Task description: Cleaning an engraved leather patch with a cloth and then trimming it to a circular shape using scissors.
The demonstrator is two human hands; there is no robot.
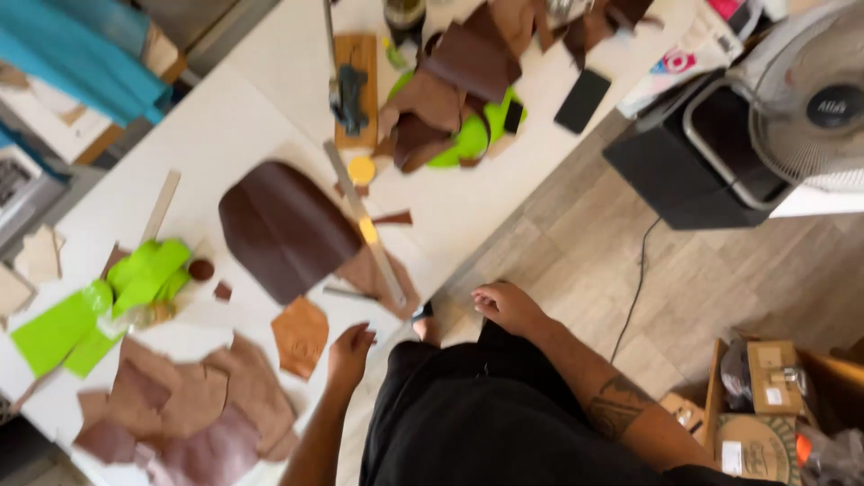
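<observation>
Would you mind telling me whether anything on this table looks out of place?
Nothing looks damaged or spilled. Leather scraps lie in loose heaps, and a metal ruler rests askew across the dark leather piece.

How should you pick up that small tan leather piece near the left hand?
The small tan leather piece lies flat on the white table, just left of the left hand. Probably best to pinch its right edge, nearest the table's rim, coming from that hand's side; being thin and flat, it likely needs a corner lifted first.
</observation>
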